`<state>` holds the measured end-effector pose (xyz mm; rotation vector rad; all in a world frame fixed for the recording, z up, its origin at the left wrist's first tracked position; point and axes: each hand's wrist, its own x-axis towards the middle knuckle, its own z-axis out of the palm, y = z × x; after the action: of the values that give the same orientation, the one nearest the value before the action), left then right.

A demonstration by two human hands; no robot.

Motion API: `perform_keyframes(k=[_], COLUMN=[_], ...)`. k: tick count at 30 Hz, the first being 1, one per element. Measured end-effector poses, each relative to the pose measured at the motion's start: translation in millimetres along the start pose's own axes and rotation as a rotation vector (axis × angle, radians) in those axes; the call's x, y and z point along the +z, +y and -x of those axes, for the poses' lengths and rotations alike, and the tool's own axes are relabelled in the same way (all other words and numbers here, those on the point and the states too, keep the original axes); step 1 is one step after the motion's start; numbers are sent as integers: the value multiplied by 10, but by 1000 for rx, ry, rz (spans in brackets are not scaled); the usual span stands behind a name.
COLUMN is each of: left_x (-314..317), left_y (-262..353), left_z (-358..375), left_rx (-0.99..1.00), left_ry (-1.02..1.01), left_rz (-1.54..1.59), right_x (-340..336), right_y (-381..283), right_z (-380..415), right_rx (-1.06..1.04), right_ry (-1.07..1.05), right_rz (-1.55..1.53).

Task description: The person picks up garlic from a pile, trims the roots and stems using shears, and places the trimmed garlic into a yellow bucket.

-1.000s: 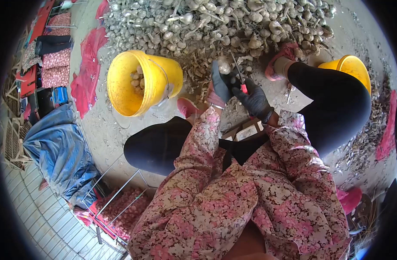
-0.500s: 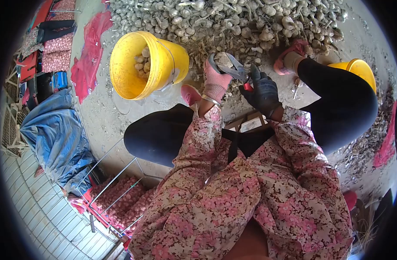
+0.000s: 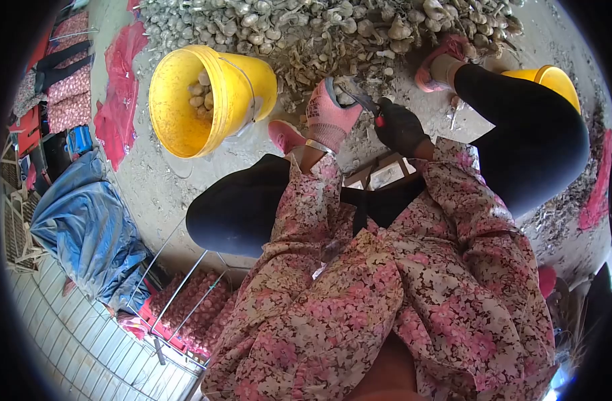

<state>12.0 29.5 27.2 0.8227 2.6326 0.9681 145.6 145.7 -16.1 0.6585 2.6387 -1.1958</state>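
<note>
My left hand [image 3: 333, 119], in a pink and grey glove, is closed around a pale garlic bulb [image 3: 343, 98], partly hidden by the fingers. My right hand [image 3: 401, 127], in a dark glove, grips a pair of pruning shears [image 3: 363, 99] with some red on the handle. The dark blades reach left to the garlic in my left hand; whether they touch it is hard to tell. Just beyond both hands lies a heap of garlic [image 3: 359, 30] with dry stalks. A yellow bucket [image 3: 259, 83], tilted in view, stands left of my left hand with several bulbs inside.
A second yellow bucket [image 3: 553, 81] is beyond my right knee. Red mesh [image 3: 119, 100] lies on the dusty floor at the left. Farther left are a blue tarp [image 3: 89, 224], full mesh sacks [image 3: 196, 304], a metal rail frame [image 3: 179, 294] and another person's dark-clad legs [image 3: 64, 65].
The view has shifted slightly, so the bucket and heap appear farther left. The shears' blades look closer together and angled differently at the garlic. Both hands keep their hold.
</note>
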Motion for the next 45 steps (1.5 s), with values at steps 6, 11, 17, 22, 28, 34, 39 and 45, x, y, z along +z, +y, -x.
perform_keyframes(k=[6, 11, 17, 22, 28, 34, 39, 45], left_x=[51, -348, -329, 990, 1565, 1573, 1383, 828], left_y=[36, -153, -549, -634, -137, -139, -431, -69], left_z=[79, -229, -761, -1312, -2071, -2071, -1495, -942], left_rx=[-60, -342, -393, -480, -32, -218, -207, 262], left_ry=[-131, 123, 435, -66, -471, -831, -476, -161], left_rz=[574, 945, 1431, 977, -502, -804, -268, 176], right_x=[207, 306, 355, 183, 47, 169, 138, 63], right_y=[536, 516, 130, 48, 42, 204, 193, 166], right_z=[-195, -199, -115, -230, -320, -407, -421, -358], right_rx=[172, 483, 802, 810, 896, 753, 664, 558], right_ry=[-10, -170, -50, 97, 177, 21, 35, 0], right_rz=[5, -598, -1617, -1718, -1790, -1301, -1027, -1161])
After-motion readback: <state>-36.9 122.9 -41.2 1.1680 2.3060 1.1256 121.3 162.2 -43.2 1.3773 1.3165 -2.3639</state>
